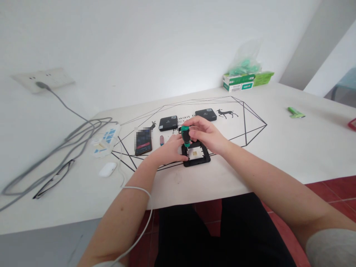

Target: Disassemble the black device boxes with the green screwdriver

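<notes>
Shows green and black on the screwdriver handle [185, 136], black on the casing [206, 155], silver with a gold square [195, 153] on the plate [200, 151]. Displays black deer [226, 112] and angular lines [245, 122] across white tablecloth [280, 155].

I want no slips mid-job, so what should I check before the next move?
1. Right hand gripping the green-and-black screwdriver: ok.
2. Left hand touching the opened black case: ok.
3. Screwdriver tip seated: cannot tell, too small to see.
4. White cable off the left arm: not ok, it lies across it.
5. Phone apart from the case: ok.
</notes>
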